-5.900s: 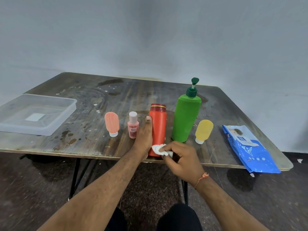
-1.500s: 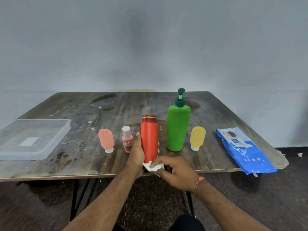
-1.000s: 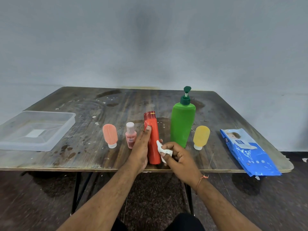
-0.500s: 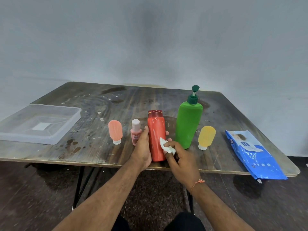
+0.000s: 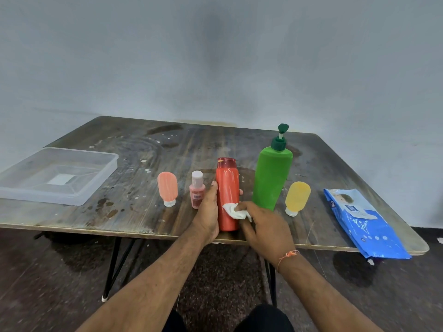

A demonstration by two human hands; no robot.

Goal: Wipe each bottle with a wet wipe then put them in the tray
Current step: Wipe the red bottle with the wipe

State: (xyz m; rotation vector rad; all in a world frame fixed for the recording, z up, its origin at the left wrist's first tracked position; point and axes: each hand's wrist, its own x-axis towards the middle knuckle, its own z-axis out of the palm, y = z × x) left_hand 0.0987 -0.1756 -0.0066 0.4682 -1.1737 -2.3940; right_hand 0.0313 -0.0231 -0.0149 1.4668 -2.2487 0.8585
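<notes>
Left hand (image 5: pixel 208 213) wraps upright red bottle (image 5: pixel 227 188) near table (image 5: pixel 134 212) edge — right hand (image 5: pixel 266 230) fingers pinch crumpled wet wipe (image 5: pixel 233 211) against bottle front.

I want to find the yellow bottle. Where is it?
In the head view the yellow bottle stands cap-down on the table's right side, between the green pump bottle and the blue wipes pack.
</notes>
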